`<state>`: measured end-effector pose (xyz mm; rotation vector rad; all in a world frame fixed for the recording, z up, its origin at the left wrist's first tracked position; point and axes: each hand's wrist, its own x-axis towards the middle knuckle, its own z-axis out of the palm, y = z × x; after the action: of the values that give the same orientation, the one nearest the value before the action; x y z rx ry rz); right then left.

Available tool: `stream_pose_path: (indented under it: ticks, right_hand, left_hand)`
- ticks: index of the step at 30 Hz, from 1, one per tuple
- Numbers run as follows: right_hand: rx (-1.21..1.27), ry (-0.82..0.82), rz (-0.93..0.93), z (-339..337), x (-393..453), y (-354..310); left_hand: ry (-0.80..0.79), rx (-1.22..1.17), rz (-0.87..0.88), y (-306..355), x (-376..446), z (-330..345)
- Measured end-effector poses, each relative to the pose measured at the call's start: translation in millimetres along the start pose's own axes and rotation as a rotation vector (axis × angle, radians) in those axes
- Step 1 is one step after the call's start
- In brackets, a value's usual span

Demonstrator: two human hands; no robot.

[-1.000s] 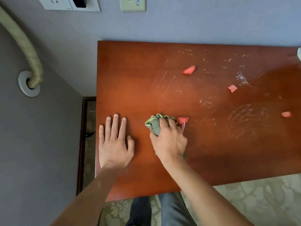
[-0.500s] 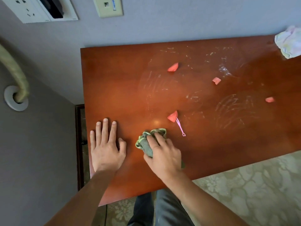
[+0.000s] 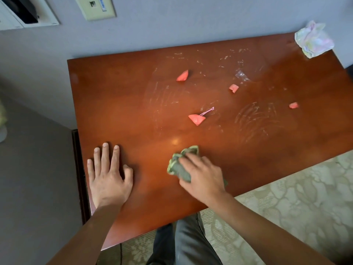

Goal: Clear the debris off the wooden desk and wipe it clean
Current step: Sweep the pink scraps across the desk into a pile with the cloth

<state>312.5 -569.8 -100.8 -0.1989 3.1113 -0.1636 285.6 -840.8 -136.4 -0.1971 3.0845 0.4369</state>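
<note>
Since the frame half a second back, the right hand (image 3: pixel 202 176) has drawn its green cloth (image 3: pixel 179 165) toward the near edge of the wooden desk (image 3: pixel 114 104), leaving the largest red scrap (image 3: pixel 197 119) and the thin pink pick (image 3: pixel 207 111) well apart from it; the pick, which then trailed down toward the cloth, now angles up and to the right, one end under or against the scrap. Only the head camera is given. In it the right hand is closed down over the bunched cloth, fingers pressing it flat to the wood, which suits a scrubbing stroke more than a lift. The left hand (image 3: pixel 108 175) lies empty, palm down, its fingers (image 3: pixel 105 155) spread a little near the desk's left edge, most likely as a brace so the person can lean into the wipe.

Debris still sits across the far half: a second red scrap (image 3: pixel 182 75) near the middle back, a third (image 3: pixel 233 88) to its right beside a clear crumpled bit of film (image 3: pixel 241 74), and a small fourth (image 3: pixel 293 105) further right. A balled pale tissue (image 3: pixel 313 39) rests on the far right corner. Pale smear marks (image 3: pixel 256 117) arc over the centre and right, so the wiping looks barely begun; the near left part appears clean. The scraps probably need gathering before the cloth goes over those smears, or it will just push them about
</note>
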Motion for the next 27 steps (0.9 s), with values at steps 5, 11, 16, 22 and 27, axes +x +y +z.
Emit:
stream_pose_path:
  ticks: [5, 11, 16, 22, 27]
  right_hand:
    - [-0.050, -0.023, 0.134, -11, 24, 37]
    - [-0.016, 0.035, 0.557, -14, 53, 42]
    - [-0.004, 0.008, -0.038, 6, 26, -14]
    - [-0.008, 0.038, 0.356, 4, 73, -24]
    - [-0.043, -0.013, -0.189, 3, 91, -33]
  left_hand:
    - [-0.003, -0.014, -0.008, 1, 0, -1]
    - [-0.015, 0.005, -0.008, 1, 0, 1]
    - [-0.009, 0.028, 0.025, 3, 0, 2]
    - [-0.053, 0.173, 0.123, -2, 2, 6]
    - [-0.131, 0.270, 0.099, 0, 4, 7]
